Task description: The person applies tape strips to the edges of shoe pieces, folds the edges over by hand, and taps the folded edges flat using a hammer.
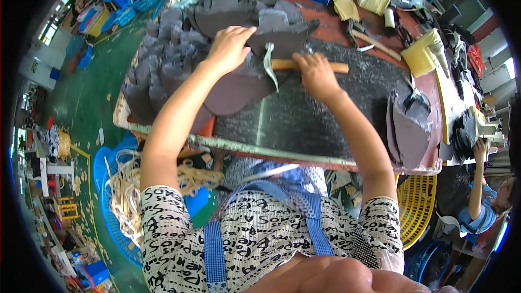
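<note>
My left hand [230, 49] is at the edge of a dark brown, curved shoe-upper piece [285, 37], its fingers and thumb closing on it. My right hand [317, 73] grips the wooden handle of a hammer [339, 68] that lies low over the black work board [304, 122]. The hammer's curved metal head [269, 68] points left, close to the dark piece. A broad dark brown piece [239, 95] lies below my left hand. Heaped to the left are several similar pieces with grey-blue linings [173, 49].
At the table's right edge stands a small stack of dark pieces [404, 125]. Another wooden-handled tool [380, 46] and yellowish sheets [420, 54] lie at the back right. A blue basket [111, 206] with pale strips and a yellow basket [418, 206] flank me below. A co-worker [480, 206] works at far right.
</note>
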The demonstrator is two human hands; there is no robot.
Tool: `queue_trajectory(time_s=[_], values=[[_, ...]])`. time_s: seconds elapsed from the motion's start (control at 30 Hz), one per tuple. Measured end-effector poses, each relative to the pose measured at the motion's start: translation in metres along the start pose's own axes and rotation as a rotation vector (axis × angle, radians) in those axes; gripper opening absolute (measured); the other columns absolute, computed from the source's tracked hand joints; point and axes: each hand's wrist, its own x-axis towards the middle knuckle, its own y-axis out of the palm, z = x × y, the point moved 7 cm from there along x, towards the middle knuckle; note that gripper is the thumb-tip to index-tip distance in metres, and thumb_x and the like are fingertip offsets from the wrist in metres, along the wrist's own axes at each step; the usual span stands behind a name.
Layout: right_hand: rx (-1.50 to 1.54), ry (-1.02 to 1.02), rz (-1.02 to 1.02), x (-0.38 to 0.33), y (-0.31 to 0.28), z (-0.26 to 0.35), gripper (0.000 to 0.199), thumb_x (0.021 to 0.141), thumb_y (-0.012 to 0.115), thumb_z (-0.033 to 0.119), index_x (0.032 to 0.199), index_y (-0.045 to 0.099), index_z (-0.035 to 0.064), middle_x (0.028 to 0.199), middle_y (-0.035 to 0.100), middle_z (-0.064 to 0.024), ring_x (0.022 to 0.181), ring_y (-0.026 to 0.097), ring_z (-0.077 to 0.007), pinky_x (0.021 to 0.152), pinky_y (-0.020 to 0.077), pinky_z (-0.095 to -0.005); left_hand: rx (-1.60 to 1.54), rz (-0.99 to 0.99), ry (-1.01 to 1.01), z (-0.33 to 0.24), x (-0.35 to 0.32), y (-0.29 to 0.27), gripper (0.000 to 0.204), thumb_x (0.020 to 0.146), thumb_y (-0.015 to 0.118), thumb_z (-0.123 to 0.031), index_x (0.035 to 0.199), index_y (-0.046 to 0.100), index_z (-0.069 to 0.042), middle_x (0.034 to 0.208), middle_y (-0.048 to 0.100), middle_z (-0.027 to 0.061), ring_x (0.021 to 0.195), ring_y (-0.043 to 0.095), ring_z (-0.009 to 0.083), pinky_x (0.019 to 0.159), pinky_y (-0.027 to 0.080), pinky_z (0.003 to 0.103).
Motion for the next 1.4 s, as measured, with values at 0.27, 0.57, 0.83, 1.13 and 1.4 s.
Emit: queue_trajectory(time_s=[0.27, 0.57, 0.83, 1.13, 1.4], values=[[0.188, 0.23, 0.102, -0.008, -0.069, 0.017, 0.025, 0.077, 0.07, 0.012, 0.095, 0.055, 0.0042, 0.091, 0.063, -0.0138, 0.091, 0.063, -0.0334, 0.073, 0.0528, -0.0448, 0.009, -0.078, -0.193, 0.03, 0.087, 0.067, 0.047, 0.081, 0.074, -0.016, 0.124, 0.056, -0.008, 0.121, 0.061, 0.0114, 0.12, 0.054, 0.0326, 0.102, 0.042, 0.041], [1.12, 0.742, -0.297, -0.081, -0.184, -0.02, 0.043, 0.098, 0.06, 0.037, 0.124, 0.056, 0.002, 0.07, 0.046, 0.0047, 0.055, 0.039, -0.0036, 0.049, 0.0305, -0.0191, -0.608, -0.42, 0.056, -0.068, 0.029, -0.125, 0.033, 0.09, 0.071, -0.022, 0.116, 0.066, -0.002, 0.106, 0.071, 0.0103, 0.098, 0.067, 0.02, 0.087, 0.05, 0.032], [0.943, 0.748, -0.621, -0.095, -0.258, 0.01, 0.038, 0.105, 0.044, 0.033, 0.117, 0.058, 0.0002, 0.064, 0.044, 0.0007, 0.051, 0.043, -0.0074, 0.046, 0.0344, -0.0211, -1.255, 0.603, -0.056, -0.15, -0.065, -0.012, 0.024, 0.095, 0.064, -0.017, 0.112, 0.063, -0.001, 0.103, 0.067, 0.0003, 0.097, 0.058, 0.0066, 0.089, 0.046, 0.026], [0.637, 0.545, 0.242, -0.138, -0.119, 0.094, 0.019, 0.092, 0.066, 0.013, 0.109, 0.06, 0.0065, 0.081, 0.067, -0.0179, 0.074, 0.067, -0.0375, 0.059, 0.0528, -0.0408, -0.695, 0.387, 0.28, -0.156, -0.071, 0.023, 0.024, 0.078, 0.07, -0.005, 0.101, 0.065, -0.008, 0.093, 0.063, 0.0064, 0.095, 0.059, 0.0279, 0.085, 0.048, 0.04], [0.571, 0.566, 0.28, -0.118, -0.122, 0.086, 0.014, 0.091, 0.066, 0.014, 0.102, 0.06, 0.0082, 0.077, 0.066, -0.0148, 0.068, 0.066, -0.0361, 0.056, 0.0524, -0.04, -0.455, 0.136, 0.477, -0.168, -0.087, -0.004, 0.021, 0.074, 0.073, -0.008, 0.095, 0.071, -0.007, 0.094, 0.066, 0.0001, 0.087, 0.062, 0.0207, 0.075, 0.053, 0.034]])
